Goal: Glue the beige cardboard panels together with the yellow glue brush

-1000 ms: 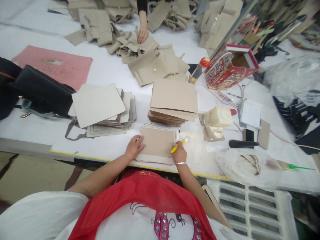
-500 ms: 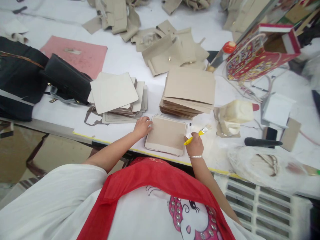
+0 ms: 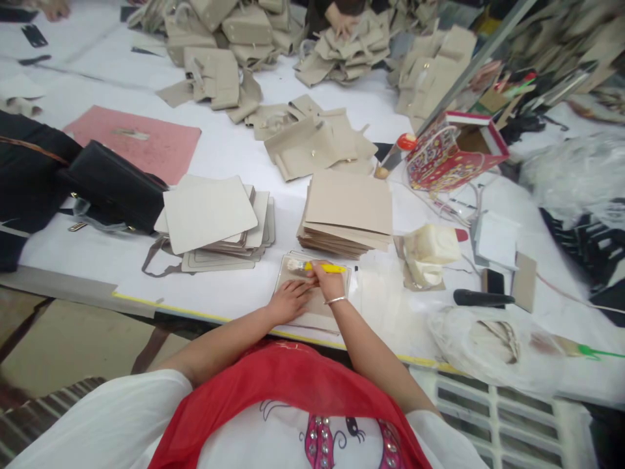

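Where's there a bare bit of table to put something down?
There's room on the white table between the pink sheet and tan flaps, and between the right hand and plastic bag, though that looks smeared. It's crowded by the red paper bag and at the far tan heaps.

Yellow-handled brush (image 3: 308, 266) lying crosswise here, pale bristles pointing left over the sheet's far part; contact too small to tell. And the beige sheet (image 3: 323, 314), flat, partly hidden, tops a thin stack by the tabletop's (image 3: 381, 293) near edge!
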Demonstrator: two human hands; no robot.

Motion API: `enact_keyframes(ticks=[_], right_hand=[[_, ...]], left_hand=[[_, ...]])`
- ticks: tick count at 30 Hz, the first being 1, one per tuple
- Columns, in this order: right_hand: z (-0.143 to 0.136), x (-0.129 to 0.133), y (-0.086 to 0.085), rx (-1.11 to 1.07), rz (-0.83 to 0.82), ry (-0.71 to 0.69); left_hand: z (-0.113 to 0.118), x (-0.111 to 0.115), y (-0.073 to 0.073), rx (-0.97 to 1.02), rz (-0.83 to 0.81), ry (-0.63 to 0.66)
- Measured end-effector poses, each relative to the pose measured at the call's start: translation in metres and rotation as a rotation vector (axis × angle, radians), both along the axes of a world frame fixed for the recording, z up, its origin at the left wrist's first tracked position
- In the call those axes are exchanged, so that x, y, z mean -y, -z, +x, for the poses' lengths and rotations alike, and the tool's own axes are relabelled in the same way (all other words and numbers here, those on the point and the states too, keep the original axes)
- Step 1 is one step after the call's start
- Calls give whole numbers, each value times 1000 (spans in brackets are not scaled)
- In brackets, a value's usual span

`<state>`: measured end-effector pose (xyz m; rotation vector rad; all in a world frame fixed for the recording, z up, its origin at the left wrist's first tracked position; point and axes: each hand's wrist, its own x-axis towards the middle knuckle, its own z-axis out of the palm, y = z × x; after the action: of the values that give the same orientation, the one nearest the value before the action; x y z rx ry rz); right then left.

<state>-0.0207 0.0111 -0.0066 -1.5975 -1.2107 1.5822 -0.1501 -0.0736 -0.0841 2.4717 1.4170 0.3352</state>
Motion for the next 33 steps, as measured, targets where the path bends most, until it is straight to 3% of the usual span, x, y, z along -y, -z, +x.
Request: enact_keyframes(ticks=[2,4,8,13,17,21,24,28,33], right_hand=[[-16,-6,9,11,-25,-16],[-13,-9,18,36,-20,11],[38,-12,25,101,19,117],[98,-6,19,149,7,285],[115,13,10,148,35,302],[153,44,12,215,217,237],[199,71,30,577,346,117],[242,91,75,1114,439,12],[251,90,112,1290,511,4]], left_hand=[[0,0,-1,13,-5,1],[1,1,-1,22,-8,-4],[1,2,1,30,5,-19],[1,3,4,27,28,-6],[4,3,3,23,29,11],[6,-2,2,9,23,31],[10,-5,-4,-12,-7,41],[20,-8,-17,-112,-58,26],[33,-10,-28,-212,-122,-49]])
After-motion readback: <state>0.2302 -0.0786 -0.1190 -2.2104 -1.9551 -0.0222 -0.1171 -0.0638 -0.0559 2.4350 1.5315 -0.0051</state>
